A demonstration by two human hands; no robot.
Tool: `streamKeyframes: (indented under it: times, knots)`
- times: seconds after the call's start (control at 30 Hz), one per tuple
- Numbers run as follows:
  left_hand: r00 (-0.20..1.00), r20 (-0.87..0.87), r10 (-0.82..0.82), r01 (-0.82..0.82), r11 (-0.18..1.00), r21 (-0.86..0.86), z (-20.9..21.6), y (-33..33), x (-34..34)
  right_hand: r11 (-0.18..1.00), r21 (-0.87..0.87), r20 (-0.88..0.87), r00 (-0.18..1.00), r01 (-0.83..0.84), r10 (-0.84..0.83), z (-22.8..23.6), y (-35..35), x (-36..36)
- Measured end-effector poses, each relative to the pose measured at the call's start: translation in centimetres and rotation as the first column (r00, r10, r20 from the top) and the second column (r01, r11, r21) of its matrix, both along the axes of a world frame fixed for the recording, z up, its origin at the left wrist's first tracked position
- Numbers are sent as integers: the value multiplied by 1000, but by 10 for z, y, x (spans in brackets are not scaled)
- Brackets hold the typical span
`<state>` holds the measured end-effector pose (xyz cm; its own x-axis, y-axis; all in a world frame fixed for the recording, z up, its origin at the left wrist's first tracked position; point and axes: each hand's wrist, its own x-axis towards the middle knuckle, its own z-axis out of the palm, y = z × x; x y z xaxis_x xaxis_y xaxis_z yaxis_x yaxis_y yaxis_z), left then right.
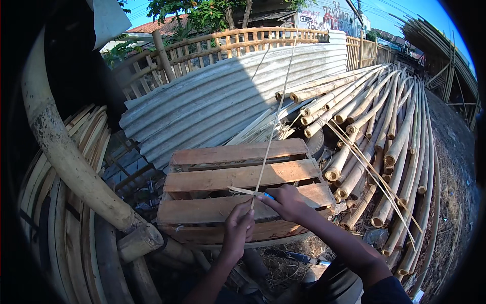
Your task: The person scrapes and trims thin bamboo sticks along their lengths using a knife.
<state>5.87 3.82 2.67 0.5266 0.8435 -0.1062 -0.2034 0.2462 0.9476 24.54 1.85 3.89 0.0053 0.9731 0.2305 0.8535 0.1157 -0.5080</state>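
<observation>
My left hand [239, 225] is closed around the lower end of a long, thin bamboo strip [274, 126], which rises upright and away in front of me. My right hand [286, 202] grips a knife [245, 191] whose pale blade points left; a bit of blue shows at its handle. The blade crosses the strip just above my left fingers and appears to touch it. Both hands are close together over the near edge of a slatted wooden crate [223, 180].
Many bamboo poles [364, 177] lie stacked at right, with thin strips [377, 180] across them. Corrugated sheeting [202, 96] leans against a bamboo fence [243, 43]. A thick bamboo pole [76, 162] slants past split bamboo [66, 218] at left. A dark-and-blue tool [302, 258] lies below my right arm.
</observation>
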Motion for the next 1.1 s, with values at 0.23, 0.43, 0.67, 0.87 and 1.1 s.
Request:
streamKeyframes:
  times: [0.23, 0.43, 0.67, 0.87, 1.1]
  knots:
    - [992, 64, -104, 110, 990, -87, 3, 0, -2, 948, 316, 84, 994, 46, -76, -1, 5, 4]
    - [995, 12, -100, 99, 992, 77, 2, -6, -4, 931, 263, -191, 959, 254, -208, 4, 6, 17]
    - [995, 17, -103, 103, 995, 8, 8, -5, -9, 913, 407, 269, 960, -39, -79, -1, 3, -5]
    - [959, 164, -230, 258, 950, -175, 15, -8, -9, 857, 385, -189, 938, 343, -290, 6, 17, 39]
    - [972, 167, -164, 197, 958, -207, 15, -3, -11, 965, 262, 258, 965, -32, -38, -2, 0, -2]
